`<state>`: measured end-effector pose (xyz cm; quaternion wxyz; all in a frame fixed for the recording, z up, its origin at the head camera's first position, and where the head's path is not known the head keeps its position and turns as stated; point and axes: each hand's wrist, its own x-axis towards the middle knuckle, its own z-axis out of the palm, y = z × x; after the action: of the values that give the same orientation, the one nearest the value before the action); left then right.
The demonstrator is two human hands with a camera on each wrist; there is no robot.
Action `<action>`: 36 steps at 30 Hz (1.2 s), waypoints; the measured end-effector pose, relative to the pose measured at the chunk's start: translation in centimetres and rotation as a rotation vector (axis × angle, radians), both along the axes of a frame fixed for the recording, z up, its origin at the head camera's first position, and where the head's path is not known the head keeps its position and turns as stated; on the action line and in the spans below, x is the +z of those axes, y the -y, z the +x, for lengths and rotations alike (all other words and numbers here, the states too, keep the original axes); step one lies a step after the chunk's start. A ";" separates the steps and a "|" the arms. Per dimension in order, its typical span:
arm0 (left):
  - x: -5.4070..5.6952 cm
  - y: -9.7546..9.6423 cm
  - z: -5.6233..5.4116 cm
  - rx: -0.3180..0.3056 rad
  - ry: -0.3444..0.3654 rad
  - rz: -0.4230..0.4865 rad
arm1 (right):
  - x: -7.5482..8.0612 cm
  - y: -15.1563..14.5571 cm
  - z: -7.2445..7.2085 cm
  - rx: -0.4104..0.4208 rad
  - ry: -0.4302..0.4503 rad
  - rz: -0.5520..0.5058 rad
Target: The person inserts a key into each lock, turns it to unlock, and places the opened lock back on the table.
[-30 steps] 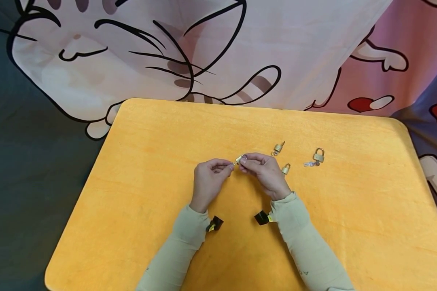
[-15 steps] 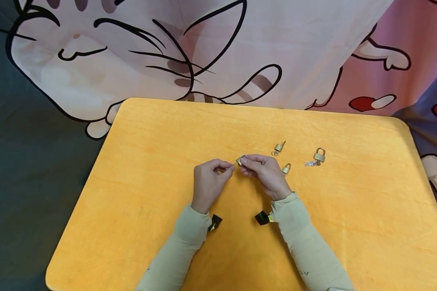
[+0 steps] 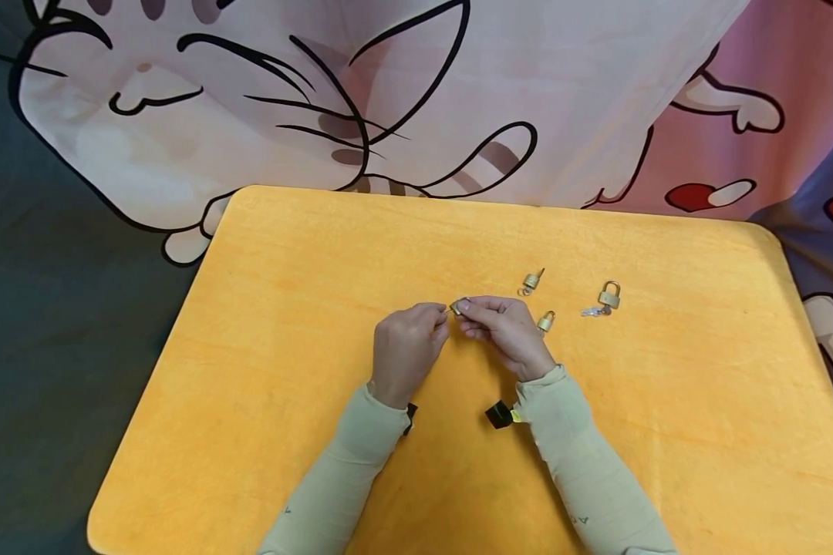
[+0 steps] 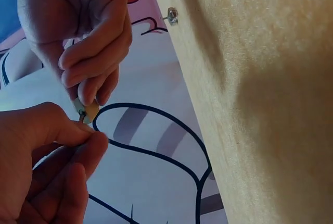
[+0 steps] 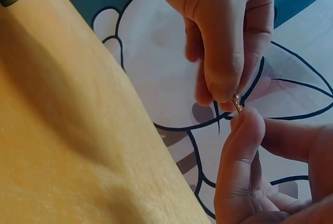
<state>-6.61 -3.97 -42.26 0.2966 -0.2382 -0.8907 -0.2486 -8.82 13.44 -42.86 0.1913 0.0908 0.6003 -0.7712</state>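
My right hand (image 3: 507,331) pinches a small brass padlock (image 4: 92,110) between thumb and fingers, above the table. Most of the padlock's body is covered by those fingers. My left hand (image 3: 408,347) meets it from the left, back of the hand upward, its thumb and finger pinching a thin brass-coloured key (image 5: 237,103). In the left wrist view the key's end meets the padlock's underside; how deep it sits cannot be told. Beside the right hand lies another small padlock (image 3: 546,321), partly hidden by that hand.
Behind the right hand lies a padlock (image 3: 531,282) with a ring and its shackle pointing up to the right. Farther right is a larger padlock (image 3: 608,298) with silvery keys (image 3: 592,312). A cartoon-printed cloth (image 3: 430,92) hangs behind the yellow table (image 3: 264,277).
My left hand has moved slightly toward the padlock and turned over at the wrist, so its back now faces up. My right hand stays nearly still with the padlock.
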 end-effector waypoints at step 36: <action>-1.0 0.9 -0.1 -0.248 1.006 0.606 | 0.3 -1.0 0.0 0.004 -0.102 0.027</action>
<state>-6.74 -4.86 -43.24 -0.1379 -0.0983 -0.7767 -0.6067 -8.85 14.43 -42.59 0.1609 0.0526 0.6198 -0.7663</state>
